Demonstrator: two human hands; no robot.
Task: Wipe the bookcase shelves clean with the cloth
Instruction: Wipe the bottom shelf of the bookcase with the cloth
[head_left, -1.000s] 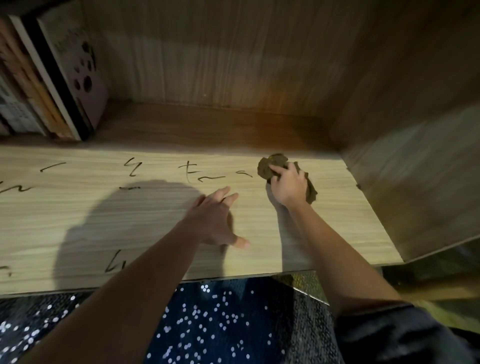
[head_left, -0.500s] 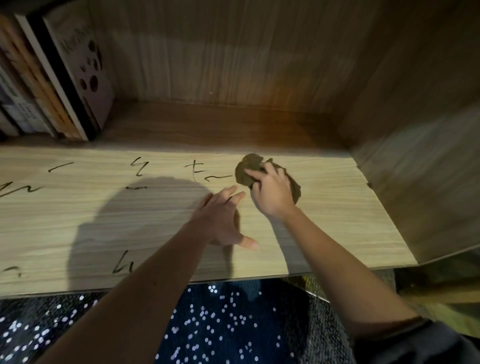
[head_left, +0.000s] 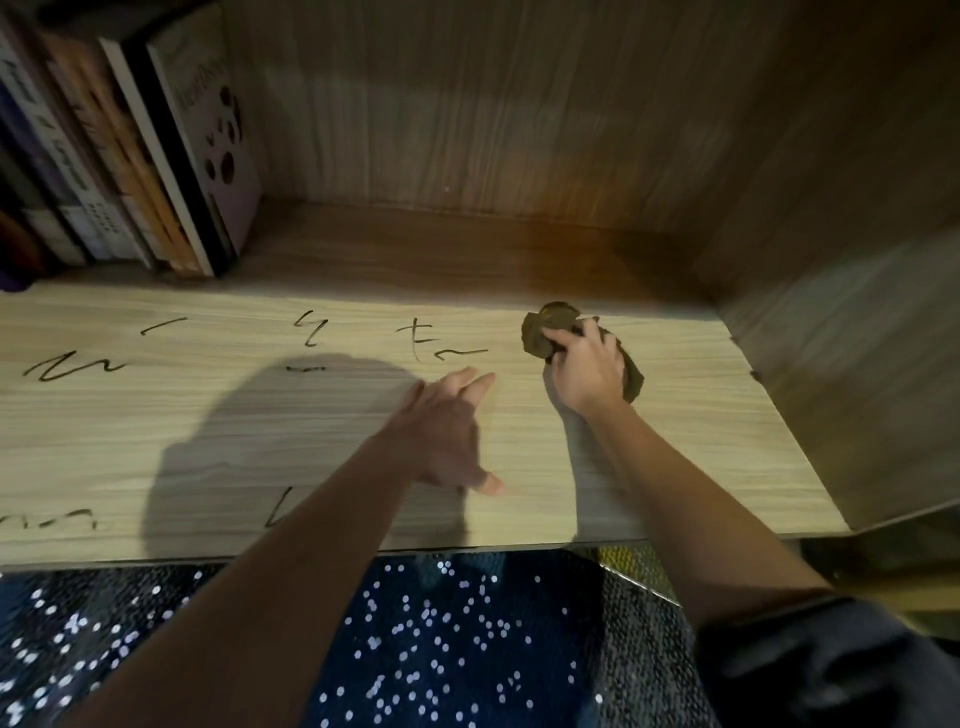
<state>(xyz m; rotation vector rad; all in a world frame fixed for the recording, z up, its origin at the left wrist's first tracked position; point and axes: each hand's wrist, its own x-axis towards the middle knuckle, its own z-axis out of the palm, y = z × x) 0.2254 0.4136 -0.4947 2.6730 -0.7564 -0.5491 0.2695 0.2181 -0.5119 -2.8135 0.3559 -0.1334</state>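
A light wooden shelf board (head_left: 701, 441) carries several dark pen-like marks (head_left: 447, 351). My right hand (head_left: 587, 371) grips a crumpled olive-brown cloth (head_left: 543, 332) and presses it on the shelf, just right of the nearest squiggle mark. My left hand (head_left: 447, 431) rests flat on the board with fingers spread, to the left of the cloth and a little nearer to me. Part of the cloth is hidden under my right hand.
Several books (head_left: 171, 171) stand upright at the back left of the shelf. The wooden side panel (head_left: 857, 338) closes the shelf on the right, the back panel (head_left: 493, 119) behind. Below the shelf's front edge lies a dark speckled carpet (head_left: 441, 649).
My right hand slid the cloth left over the rightmost mark, which no longer shows, then back right a little. My left hand stayed planted on the shelf.
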